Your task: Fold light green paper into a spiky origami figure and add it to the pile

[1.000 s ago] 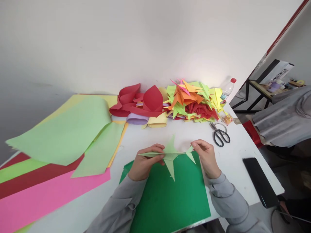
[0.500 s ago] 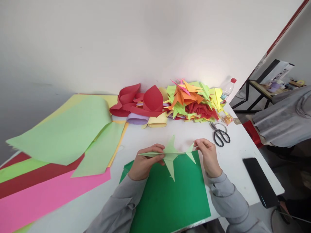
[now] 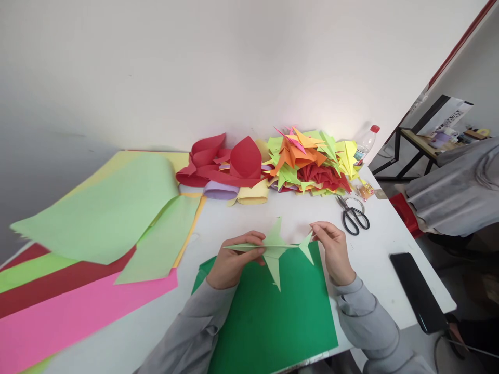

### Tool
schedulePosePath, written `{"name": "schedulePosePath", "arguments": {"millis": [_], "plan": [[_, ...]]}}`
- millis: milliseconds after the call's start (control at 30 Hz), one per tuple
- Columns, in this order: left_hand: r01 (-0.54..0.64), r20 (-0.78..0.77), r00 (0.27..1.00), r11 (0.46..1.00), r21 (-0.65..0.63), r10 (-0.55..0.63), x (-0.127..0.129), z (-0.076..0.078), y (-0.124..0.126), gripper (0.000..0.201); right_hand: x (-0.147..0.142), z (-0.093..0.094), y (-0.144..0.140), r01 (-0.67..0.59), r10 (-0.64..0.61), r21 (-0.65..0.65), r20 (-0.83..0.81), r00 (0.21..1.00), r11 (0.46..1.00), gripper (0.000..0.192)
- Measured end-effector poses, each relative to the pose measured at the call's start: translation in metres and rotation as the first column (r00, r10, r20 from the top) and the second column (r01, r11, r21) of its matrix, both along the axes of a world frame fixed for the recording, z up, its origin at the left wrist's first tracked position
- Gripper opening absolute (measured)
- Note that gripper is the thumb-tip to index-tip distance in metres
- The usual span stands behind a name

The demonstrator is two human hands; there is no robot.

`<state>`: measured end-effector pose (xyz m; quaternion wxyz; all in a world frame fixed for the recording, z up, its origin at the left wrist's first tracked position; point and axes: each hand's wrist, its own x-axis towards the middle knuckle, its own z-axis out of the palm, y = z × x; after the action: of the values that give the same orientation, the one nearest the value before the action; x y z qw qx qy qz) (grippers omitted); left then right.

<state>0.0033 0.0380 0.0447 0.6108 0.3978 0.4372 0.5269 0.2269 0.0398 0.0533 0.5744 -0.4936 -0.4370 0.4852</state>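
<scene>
- Nearest, at 6 o'clock, a dark green sheet (image 3: 268, 317) lies flat on the white table (image 3: 234, 218), with the person's grey sleeves coming in over its near corners.
- Just above that sheet, the folded light-green paper plane (image 3: 273, 248) is held off the surface, its nose pointing to 9 o'clock, one wing tip to 12 and the other to 6.
- The left hand (image 3: 234, 259) pinches the plane's body near the nose, thumb on top and fingers curled under it.
- The right hand (image 3: 331, 249) pinches the small tail fin at 3 o'clock of the plane between thumb and forefinger; the other fingers are loosely bent.
- By the look of it the folding is nearly done and the tail is being shaped; the next move would call for a steady grip on the body while the fin's crease is set evenly.
- At 3 o'clock a black phone (image 3: 419, 291) lies near the table edge; black scissors (image 3: 353, 214) lie beyond the right hand at 1 o'clock.
- At 9 o'clock, loose sheets (image 3: 97, 218) overlap: pale green, yellow, red, pink.
- Farther, at 12 o'clock, curled red paper (image 3: 230, 166) and a pile of folded planes (image 3: 307, 161) sit by the wall, a plastic bottle (image 3: 365, 143) beside them.
- At 2 o'clock, beyond the table, grey cloth (image 3: 456, 192) and a black-framed desk (image 3: 421, 145).
</scene>
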Motion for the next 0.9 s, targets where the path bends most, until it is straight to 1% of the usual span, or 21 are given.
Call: {"name": "schedulePosePath", "arguments": {"millis": [133,267,367,500,567,633,700,800,900], "plan": [[-0.013,0.011,1.000,1.000,-0.006,0.013,0.000,0.000,0.000,0.023,0.001,0.000,0.001,-0.002,0.001,-0.034,-0.045,0.999,0.999,0.027],[-0.022,0.043,0.999,0.999,-0.044,0.024,-0.002,-0.004,0.001,0.024,-0.001,0.002,0.001,-0.034,0.035,-0.066,0.024,0.999,0.997,0.026],[-0.046,0.075,0.996,0.996,-0.073,0.051,-0.006,-0.009,0.002,0.026,-0.004,0.000,-0.001,-0.114,0.120,-0.083,0.061,0.991,0.990,0.023],[-0.047,0.115,0.992,0.995,-0.089,0.057,-0.009,-0.013,0.003,0.026,-0.007,-0.007,-0.003,-0.258,0.264,-0.118,0.042,0.963,0.959,0.023],[-0.045,0.133,0.989,0.994,-0.097,0.058,-0.010,-0.014,0.003,0.026,-0.008,-0.007,-0.004,-0.308,0.313,-0.094,0.048,0.948,0.947,0.026],[-0.039,0.133,0.990,0.994,-0.101,0.052,-0.008,-0.013,0.003,0.026,-0.010,-0.005,-0.006,-0.353,0.355,-0.050,0.047,0.934,0.934,0.029],[-0.041,0.125,0.991,0.994,-0.103,0.053,-0.005,-0.012,0.002,0.027,-0.012,-0.001,-0.008,-0.387,0.388,-0.035,0.027,0.921,0.922,0.032],[-0.010,0.133,0.991,0.993,-0.115,0.025,0.002,-0.011,0.000,0.028,-0.019,0.000,-0.014,-0.413,0.415,-0.069,0.020,0.910,0.908,0.034],[0.052,0.159,0.987,0.990,-0.131,-0.030,0.010,-0.011,-0.004,0.026,-0.027,-0.006,-0.019,-0.376,0.382,-0.093,0.052,0.923,0.922,0.027]]}}
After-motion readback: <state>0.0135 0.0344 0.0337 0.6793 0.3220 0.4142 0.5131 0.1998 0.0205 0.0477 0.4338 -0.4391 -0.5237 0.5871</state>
